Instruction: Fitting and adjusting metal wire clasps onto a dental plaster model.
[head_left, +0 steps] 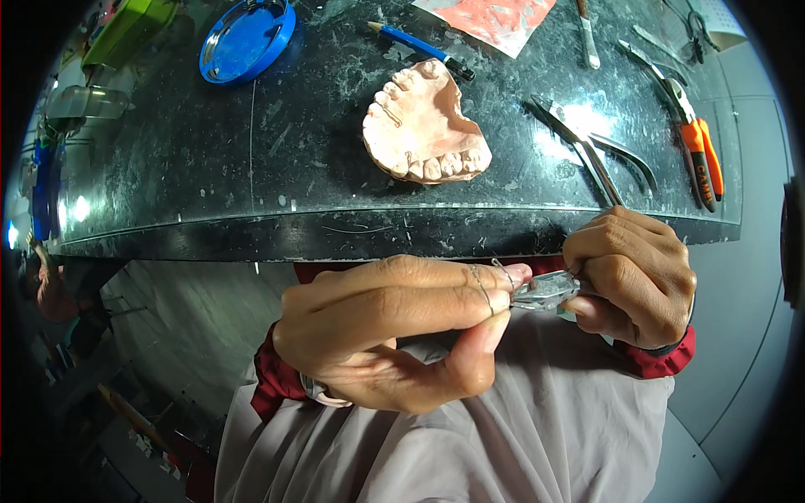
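Note:
Just in front of the bench edge, my left hand [386, 314] pinches a thin bent metal wire [481, 289] between thumb and fingertips. My right hand [639, 277] is closed around a pair of metal pliers [549, 290], whose jaws point left and meet the wire at the left fingertips. Most of the pliers' handles are hidden in my palm. Beyond the hands, a beige plaster dental cast [453, 134] with a row of teeth lies on the dark bench [310, 159]. A small bent wire seems to rest on its left side.
Silver pliers [583, 144] lie spread right of the cast, and orange-handled pliers [700, 159] farther right. Behind the cast are a blue pencil [419, 48], a pink-smeared sheet [495, 18] and a metal-ended tool [588, 38]. A round blue dish [287, 38] stands far left.

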`<action>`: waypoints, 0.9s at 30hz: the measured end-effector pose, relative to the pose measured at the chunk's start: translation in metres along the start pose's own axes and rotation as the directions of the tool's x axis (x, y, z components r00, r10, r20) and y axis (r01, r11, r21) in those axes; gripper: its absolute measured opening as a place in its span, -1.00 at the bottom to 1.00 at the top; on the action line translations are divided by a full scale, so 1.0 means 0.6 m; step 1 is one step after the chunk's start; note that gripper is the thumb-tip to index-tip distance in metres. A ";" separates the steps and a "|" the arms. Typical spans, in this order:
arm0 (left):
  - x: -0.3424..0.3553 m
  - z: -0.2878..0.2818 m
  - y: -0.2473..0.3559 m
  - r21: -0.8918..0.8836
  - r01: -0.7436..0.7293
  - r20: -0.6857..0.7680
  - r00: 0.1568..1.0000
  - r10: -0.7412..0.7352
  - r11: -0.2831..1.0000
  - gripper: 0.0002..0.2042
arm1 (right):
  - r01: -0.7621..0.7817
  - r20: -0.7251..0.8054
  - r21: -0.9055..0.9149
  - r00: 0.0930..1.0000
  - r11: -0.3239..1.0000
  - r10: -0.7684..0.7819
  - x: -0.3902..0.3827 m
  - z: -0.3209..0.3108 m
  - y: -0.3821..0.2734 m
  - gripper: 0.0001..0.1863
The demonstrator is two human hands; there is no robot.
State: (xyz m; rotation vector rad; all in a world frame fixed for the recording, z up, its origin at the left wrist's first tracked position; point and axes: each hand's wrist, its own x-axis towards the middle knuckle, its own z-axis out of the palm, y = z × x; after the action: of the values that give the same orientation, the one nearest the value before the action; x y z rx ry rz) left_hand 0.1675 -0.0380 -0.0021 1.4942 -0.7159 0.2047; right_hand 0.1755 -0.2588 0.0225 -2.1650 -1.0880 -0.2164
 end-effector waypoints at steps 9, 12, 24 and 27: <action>0.001 0.002 0.002 0.015 -0.001 0.008 1.000 0.000 1.000 -0.79 | 0.048 -0.026 -0.006 0.999 0.999 -0.048 0.001 -0.001 0.006 -0.58; -0.001 0.002 0.000 0.004 -0.004 -0.013 1.000 0.004 1.000 -0.79 | 0.027 -0.019 0.005 0.999 1.000 -0.027 -0.001 0.000 0.003 -0.58; -0.002 -0.005 -0.008 -0.130 0.044 -0.126 0.990 -0.061 0.991 -0.89 | -0.447 -0.239 -0.613 0.891 0.651 0.387 -0.056 -0.071 0.063 -0.87; -0.007 -0.006 -0.013 -0.232 0.093 -0.125 0.984 -0.124 0.968 -0.86 | -0.458 -0.299 -0.670 0.887 0.585 0.352 -0.053 -0.053 0.071 -0.85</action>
State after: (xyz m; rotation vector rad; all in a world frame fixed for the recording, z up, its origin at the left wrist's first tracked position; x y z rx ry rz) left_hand 0.1696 -0.0345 -0.0108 1.2848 -0.5253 0.1371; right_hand 0.1924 -0.3173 0.0104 -2.9915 -0.3890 -0.6681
